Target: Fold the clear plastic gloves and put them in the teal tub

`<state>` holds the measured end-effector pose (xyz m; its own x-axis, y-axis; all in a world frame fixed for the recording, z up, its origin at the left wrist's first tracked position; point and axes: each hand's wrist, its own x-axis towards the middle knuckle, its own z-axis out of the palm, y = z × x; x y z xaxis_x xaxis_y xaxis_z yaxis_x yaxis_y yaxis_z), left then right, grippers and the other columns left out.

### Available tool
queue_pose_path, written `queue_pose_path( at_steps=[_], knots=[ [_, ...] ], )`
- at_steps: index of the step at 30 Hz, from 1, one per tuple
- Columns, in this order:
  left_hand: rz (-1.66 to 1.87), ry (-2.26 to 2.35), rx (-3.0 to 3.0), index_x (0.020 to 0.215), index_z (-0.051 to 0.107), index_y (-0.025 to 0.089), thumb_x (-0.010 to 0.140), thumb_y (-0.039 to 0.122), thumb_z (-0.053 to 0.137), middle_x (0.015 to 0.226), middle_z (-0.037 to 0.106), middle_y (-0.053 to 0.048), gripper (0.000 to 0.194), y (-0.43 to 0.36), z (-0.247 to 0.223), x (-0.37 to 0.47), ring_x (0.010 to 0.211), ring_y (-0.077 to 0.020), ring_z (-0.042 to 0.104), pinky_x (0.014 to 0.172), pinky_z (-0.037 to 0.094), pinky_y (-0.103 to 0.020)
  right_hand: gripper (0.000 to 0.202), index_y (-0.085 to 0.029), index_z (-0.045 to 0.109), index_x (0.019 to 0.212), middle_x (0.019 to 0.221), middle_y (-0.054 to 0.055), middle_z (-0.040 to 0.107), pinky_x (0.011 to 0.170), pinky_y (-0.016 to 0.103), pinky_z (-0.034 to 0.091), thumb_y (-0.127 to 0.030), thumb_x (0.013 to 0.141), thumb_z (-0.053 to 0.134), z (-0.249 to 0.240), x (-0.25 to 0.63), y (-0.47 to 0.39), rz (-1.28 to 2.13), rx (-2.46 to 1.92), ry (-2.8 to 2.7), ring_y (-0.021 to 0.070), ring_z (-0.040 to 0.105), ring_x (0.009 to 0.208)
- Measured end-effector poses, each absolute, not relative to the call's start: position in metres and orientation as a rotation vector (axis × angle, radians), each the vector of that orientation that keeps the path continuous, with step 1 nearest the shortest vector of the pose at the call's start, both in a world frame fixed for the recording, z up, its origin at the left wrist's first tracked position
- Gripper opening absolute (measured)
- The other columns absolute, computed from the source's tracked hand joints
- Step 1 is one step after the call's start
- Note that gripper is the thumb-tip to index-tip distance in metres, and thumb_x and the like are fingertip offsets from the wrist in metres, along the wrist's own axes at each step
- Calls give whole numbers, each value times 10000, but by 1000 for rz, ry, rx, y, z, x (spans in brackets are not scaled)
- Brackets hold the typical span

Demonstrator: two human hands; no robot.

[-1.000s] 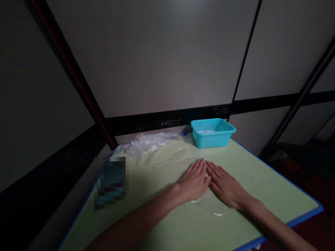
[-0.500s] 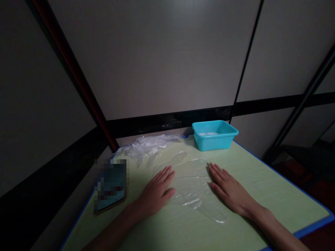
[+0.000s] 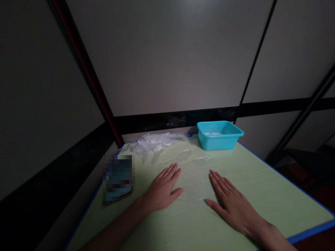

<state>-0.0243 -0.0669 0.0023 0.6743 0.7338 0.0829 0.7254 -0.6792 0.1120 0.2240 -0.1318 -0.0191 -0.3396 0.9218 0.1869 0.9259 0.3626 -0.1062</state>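
A thin clear plastic sheet or bag [image 3: 195, 176] lies spread on the pale green tabletop [image 3: 261, 184]; its exact outline is hard to make out. My left hand [image 3: 164, 188] rests flat at its left side, palm down, thumb held apart from the fingers. On the right side my right hand [image 3: 230, 200] is also palm down with fingers stretched out. Neither hand grips anything. Behind them, a crumpled heap of clear plastic [image 3: 157, 142] sits at the far left of the table.
A turquoise plastic basin [image 3: 218, 141] with something white inside stands at the table's far edge. On the left is a blurred-out, phone-like object [image 3: 119, 181]. Pale wall panels [image 3: 178, 62] rise directly behind the table, whose border is blue.
My right hand has slid nearer to me over the plastic, whose near part looks flatter now. My left hand stays at the left side. The whole view has shifted slightly.
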Motion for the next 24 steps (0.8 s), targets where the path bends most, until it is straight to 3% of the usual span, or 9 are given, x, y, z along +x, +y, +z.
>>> queue_pose_path(
  at_steps=[8, 13, 17, 24],
  knots=[
    [202, 1330, 2742, 1326, 220, 96, 794, 477, 423, 1410, 127, -129, 685, -66, 8, -27, 1293, -219, 80, 1044, 149, -365, 728, -86, 159, 1351, 1399, 115, 130, 1032, 394, 219, -579, 824, 259, -17, 228, -132, -43, -1661, -2453, 222, 142, 1279],
    [304, 1193, 2825, 1326, 205, 75, 871, 354, 298, 1413, 138, -108, 541, -76, 19, 23, 1294, -163, 75, 1055, 135, -295, 723, -91, 169, 1348, 1395, 115, 142, 1028, 401, 230, -579, 822, 266, -23, 228, -130, -77, -1630, -2447, 223, 163, 1275],
    [310, 1021, 2889, 1324, 203, 61, 896, 359, 205, 1411, 151, -111, 522, -80, 5, 64, 1295, -173, 75, 1058, 120, -305, 713, -95, 185, 1343, 1388, 114, 166, 1025, 407, 236, -577, 823, 262, -26, 228, -130, -103, -1638, -2424, 227, 174, 1271],
    [243, 1083, 2857, 1344, 187, 167, 875, 483, 227, 1420, 135, -48, 567, -72, -8, 41, 1297, -177, 68, 1053, 126, -344, 690, -111, 179, 1345, 1390, 108, 144, 1026, 409, 227, -566, 832, 255, -21, 227, -133, -51, -1637, -2416, 230, 166, 1270]
  ],
)
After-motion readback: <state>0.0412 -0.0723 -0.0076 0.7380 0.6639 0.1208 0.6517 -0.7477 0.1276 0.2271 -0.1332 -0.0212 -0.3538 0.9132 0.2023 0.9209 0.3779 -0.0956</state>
